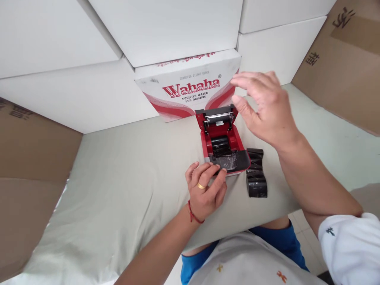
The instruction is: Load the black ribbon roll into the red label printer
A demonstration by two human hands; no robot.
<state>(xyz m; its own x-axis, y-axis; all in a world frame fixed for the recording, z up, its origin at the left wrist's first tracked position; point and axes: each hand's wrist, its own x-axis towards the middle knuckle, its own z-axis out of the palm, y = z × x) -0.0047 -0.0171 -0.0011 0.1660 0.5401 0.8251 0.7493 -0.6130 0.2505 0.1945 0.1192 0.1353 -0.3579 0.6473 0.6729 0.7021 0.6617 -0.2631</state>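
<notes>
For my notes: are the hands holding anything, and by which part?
The left hand holds the red printer by its front edge; the right hand hovers open, holding nothing.

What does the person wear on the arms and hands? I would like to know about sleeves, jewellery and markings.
The left hand carries a gold ring on one finger, and a red string bracelet circles its wrist. The right hand shows no ring or band. Both forearms are bare. A white short sleeve with a small dark mark covers the right upper arm.
</notes>
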